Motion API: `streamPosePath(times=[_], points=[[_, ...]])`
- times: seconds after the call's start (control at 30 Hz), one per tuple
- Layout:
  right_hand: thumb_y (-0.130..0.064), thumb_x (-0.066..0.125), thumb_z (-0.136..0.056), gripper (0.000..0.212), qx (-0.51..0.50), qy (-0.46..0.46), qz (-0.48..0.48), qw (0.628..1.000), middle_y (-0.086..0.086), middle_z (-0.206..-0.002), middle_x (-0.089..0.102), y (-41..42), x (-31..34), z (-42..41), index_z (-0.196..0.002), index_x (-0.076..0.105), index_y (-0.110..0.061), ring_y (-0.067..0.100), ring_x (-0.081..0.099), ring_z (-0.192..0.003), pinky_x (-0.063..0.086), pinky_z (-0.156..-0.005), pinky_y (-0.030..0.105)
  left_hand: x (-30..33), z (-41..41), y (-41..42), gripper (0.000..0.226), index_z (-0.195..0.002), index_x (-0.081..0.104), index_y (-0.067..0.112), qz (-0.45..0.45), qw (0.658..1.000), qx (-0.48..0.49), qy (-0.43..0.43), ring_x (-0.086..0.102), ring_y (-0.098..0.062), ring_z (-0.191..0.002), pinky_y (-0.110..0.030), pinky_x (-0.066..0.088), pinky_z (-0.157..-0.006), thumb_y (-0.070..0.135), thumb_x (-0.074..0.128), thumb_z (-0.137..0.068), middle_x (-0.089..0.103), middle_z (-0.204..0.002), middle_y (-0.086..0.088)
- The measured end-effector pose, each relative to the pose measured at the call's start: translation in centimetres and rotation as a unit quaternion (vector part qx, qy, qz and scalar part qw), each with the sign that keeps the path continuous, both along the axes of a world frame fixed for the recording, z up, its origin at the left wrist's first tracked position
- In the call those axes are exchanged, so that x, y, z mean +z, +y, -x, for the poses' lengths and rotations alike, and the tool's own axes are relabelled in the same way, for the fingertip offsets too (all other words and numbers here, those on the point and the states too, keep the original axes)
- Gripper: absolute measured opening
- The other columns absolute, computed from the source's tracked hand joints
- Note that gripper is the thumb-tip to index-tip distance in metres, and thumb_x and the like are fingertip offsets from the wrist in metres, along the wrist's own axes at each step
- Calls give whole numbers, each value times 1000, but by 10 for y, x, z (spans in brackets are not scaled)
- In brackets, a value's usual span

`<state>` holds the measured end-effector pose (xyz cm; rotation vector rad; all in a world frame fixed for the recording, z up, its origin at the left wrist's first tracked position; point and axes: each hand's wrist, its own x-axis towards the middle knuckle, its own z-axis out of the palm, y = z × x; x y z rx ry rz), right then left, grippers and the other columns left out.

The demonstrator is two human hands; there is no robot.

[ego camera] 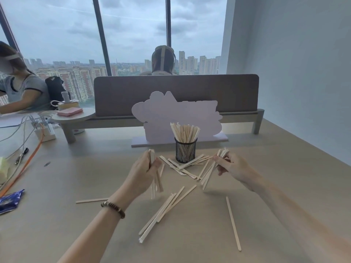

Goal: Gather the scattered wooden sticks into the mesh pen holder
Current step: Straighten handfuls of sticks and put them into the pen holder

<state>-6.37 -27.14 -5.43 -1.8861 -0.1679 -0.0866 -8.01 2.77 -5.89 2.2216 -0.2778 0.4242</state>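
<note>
A black mesh pen holder point(185, 151) stands upright mid-table with several wooden sticks point(184, 132) fanned out of its top. My left hand point(144, 172) grips a small bundle of sticks point(157, 184) held roughly upright, left of the holder. My right hand point(234, 166) grips another bundle point(209, 172), its lower ends slanting down to the table right of the holder. Loose sticks point(183, 164) lie crossed at the holder's base. More sticks point(163, 211) lie nearer me, with a single stick point(233, 223) at the right and one point(92, 200) at the left.
A pale cut-out sign point(163, 114) stands just behind the holder, before a grey desk divider point(176, 92). Cables point(28, 154) and a power strip point(46, 132) lie at the far left, with a blue wrapper point(10, 201) near the left edge. Other people sit beyond.
</note>
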Motion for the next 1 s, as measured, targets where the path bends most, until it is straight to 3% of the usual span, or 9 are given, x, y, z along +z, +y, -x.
streamPosePath(times=[0.1,0.23,0.4,0.53,0.67,0.83,1.0], points=[[-18,63,-94,12,-22,-27,-34,999,14,-73,64,2,17,-10,-91,64,-6,18,64,-61,58,-68,33,21,-11,-2,17,-91,57,7,50,998,16,-18,62,-13,-52,-21,46,-56,23,57,-97,62,-69,-1],[-11,63,-94,18,-64,-82,-68,992,15,-74,62,9,46,-32,-99,63,6,12,65,-55,59,-58,26,47,-40,-9,17,-85,59,6,119,992,17,-29,68,-20,-53,-36,54,-63,20,62,-94,64,-67,-5],[-16,64,-93,23,-112,-126,-73,983,9,-69,65,17,75,-69,-101,61,5,17,67,-56,62,-69,44,74,-78,-27,25,-82,60,4,128,986,70,-76,71,-11,-54,-30,55,-62,27,64,-91,69,-62,-2],[-24,65,-93,21,-126,-132,-22,983,4,-69,69,20,86,-99,-98,63,-3,20,71,-61,62,-72,48,84,-107,-41,31,-86,58,-1,134,984,82,-83,70,-5,-53,-28,52,-66,29,61,-93,73,-69,-8],[-23,62,-94,16,-127,-115,72,983,1,-64,70,27,84,-122,-87,60,-9,19,72,-57,61,-74,42,79,-135,-48,32,-84,56,-1,139,985,79,-71,71,-7,-55,-33,54,-71,30,60,-92,73,-71,-10],[-29,60,-93,22,-123,-110,219,962,4,-72,60,33,71,-135,-82,55,-10,17,57,-62,44,-57,30,66,-154,-49,32,-86,57,0,109,990,74,-54,69,-1,-53,-21,48,-56,31,59,-94,72,-72,-10],[-38,60,-93,36,-75,-106,243,961,6,-76,55,40,53,-143,-91,59,-2,20,50,-70,36,-57,28,42,-168,-47,39,-77,56,4,60,996,53,-29,59,-20,-54,-34,47,-55,39,60,-93,53,-59,3]])
